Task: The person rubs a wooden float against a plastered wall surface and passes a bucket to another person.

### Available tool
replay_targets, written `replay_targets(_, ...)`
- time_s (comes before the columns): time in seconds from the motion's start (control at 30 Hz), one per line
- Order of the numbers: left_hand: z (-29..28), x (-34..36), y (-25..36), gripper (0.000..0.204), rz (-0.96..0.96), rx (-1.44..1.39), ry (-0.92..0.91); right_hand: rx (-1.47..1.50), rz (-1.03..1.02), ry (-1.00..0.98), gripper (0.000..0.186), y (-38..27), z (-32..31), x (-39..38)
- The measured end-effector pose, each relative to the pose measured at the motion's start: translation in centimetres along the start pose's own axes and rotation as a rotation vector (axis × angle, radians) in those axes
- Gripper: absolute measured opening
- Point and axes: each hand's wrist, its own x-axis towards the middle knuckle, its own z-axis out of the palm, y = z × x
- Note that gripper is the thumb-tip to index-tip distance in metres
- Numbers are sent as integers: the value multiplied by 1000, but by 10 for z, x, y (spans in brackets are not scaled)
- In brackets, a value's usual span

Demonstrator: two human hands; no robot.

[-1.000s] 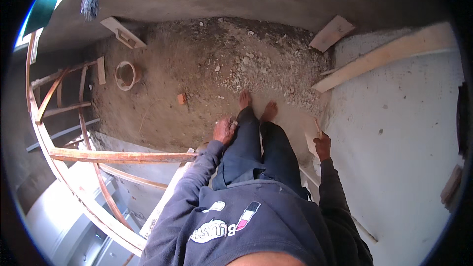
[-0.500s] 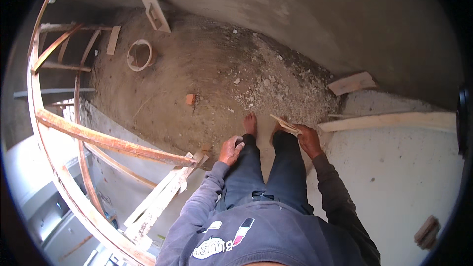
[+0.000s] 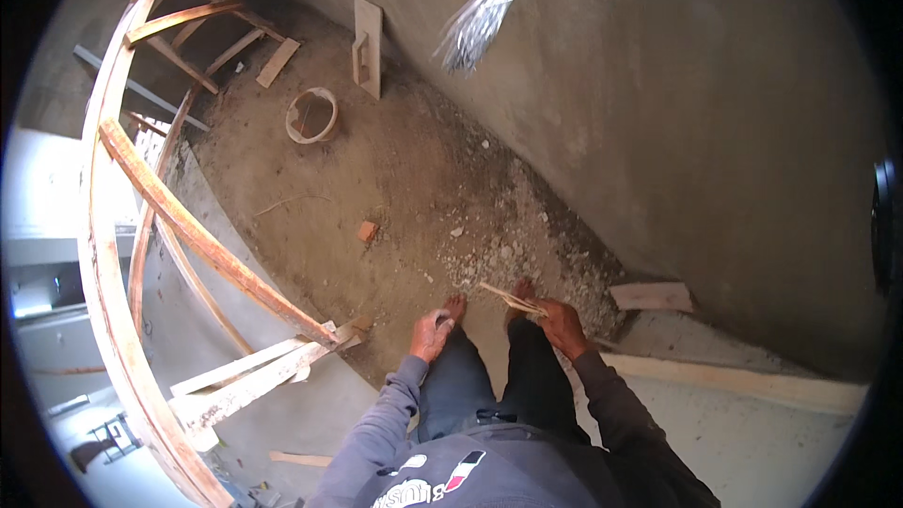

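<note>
My right hand [image 3: 562, 325] grips a thin, flat piece of pale wood [image 3: 512, 299] with a narrow strip along it, held level in front of my right leg. My left hand [image 3: 432, 332] is closed in front of my left knee; whatever is between its fingers, if anything, I cannot make out. My bare feet stand on a dusty floor [image 3: 254, 169] scattered with rubble [image 3: 494, 259]. A small orange brick piece [image 3: 367, 230] lies ahead of me, slightly left.
A wooden frame [image 3: 122, 146] with beams runs along my left. Beyond are a round bucket [image 3: 310, 115], a wooden float [image 3: 368, 47] and a board [image 3: 277, 64]. A bristle bundle [image 3: 475, 28] hangs high. A short board [image 3: 652, 295] and long plank [image 3: 724, 380] lie right.
My right hand has brought the wood piece up and inward from my right side. My view has turned, bringing more of the right-hand wall and the far corner into sight.
</note>
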Motion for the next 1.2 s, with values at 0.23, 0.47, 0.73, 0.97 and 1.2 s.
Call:
replay_targets(0.23, 50, 6, -13, 29, -51, -44, 23, -139, 71, -29, 36, 48, -36, 15)
replay_targets(0.47, 84, 26, -41, 26, -118, -97, 4, -274, 282, -144, 37, 87, -13, 31)
replay_targets(0.73, 111, 39, -98, 27, -198, -300, 114, -402, -54, -351, 39, 107, 73, 110)
replay_targets(0.97, 100, 65, -118, 23, -277, -429, 218, -397, -395, -434, 37, 81, 171, 260)
replay_targets(1.2, 66, 97, -113, 25, -261, -380, 218, -628, -442, -394, 38, 29, 254, 415)
